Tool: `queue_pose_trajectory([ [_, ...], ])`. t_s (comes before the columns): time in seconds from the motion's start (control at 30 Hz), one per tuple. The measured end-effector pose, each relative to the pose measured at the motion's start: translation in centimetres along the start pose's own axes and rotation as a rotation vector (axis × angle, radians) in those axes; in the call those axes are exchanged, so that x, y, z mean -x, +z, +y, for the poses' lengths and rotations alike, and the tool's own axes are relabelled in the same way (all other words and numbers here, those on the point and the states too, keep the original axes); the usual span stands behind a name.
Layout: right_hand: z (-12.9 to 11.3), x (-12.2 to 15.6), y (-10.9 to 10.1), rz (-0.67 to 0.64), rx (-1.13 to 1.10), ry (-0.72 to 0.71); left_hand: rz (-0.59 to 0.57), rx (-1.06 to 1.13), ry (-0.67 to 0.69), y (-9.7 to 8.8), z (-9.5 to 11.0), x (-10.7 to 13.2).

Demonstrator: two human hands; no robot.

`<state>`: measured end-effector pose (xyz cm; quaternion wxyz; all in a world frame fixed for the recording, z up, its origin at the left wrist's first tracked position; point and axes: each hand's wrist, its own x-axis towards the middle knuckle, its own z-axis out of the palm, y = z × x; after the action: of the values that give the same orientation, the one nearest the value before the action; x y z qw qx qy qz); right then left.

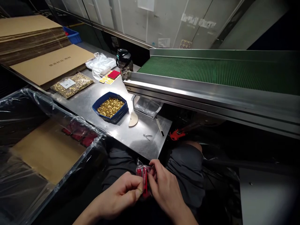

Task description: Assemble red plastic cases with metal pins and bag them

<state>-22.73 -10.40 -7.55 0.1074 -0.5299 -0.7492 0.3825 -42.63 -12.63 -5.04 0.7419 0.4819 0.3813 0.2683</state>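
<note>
Between my two hands, above my lap, is a small clear plastic bag with red pieces inside (144,175). My left hand (125,192) is closed, thumb and forefinger pinching the bag's near left side. On the other side my right hand (164,184) has its curled fingers on the bag; its fingertips are partly hidden. Ahead on the metal table (142,150) lie a few small metal pieces (147,135), a pale semicircular disc (133,119) and a white-handled cutter (159,127). A blue bin (119,115) there holds many small gold-coloured metal parts (110,107).
Left stands a plastic-lined box (49,153) with red packets (87,138) inside. Cardboard sheets (51,64), a bag of gold parts (72,85) and a dark bottle (124,62) sit farther back. A green conveyor (199,70) runs across the right, orange-handled tool (177,134) below.
</note>
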Motion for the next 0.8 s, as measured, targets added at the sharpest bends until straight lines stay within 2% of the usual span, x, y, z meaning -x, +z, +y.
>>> queue_pose_trajectory([
  [0.07, -0.4, -0.2, -0.8, 0.03, 0.118, -0.037, -0.037, -0.105, -0.011, 0.0, 0.5, -0.2],
  [0.13, -0.5, -0.1, -1.9, 0.06, 0.15, -0.087, -0.013, -0.198, -0.021, 0.0, 0.4, -0.4],
  [0.33, 0.3, 0.5, -4.2, 0.119, 0.113, -0.082, 0.301, -0.461, -0.107, -0.6, -1.5, -0.7],
  [0.47, 0.7, 0.8, -5.0, 0.163, 0.006, -0.026, 0.4, -0.469, -0.072, -1.8, -1.9, -0.4],
  [0.63, -0.3, 0.9, -5.2, 0.14, -0.122, -0.044, 0.414, -0.52, -0.015, -2.7, -1.3, 0.4],
  [0.8, -1.4, 0.5, -4.9, 0.103, -0.271, 0.053, 0.415, -0.48, 0.093, -2.3, -1.2, 0.3],
])
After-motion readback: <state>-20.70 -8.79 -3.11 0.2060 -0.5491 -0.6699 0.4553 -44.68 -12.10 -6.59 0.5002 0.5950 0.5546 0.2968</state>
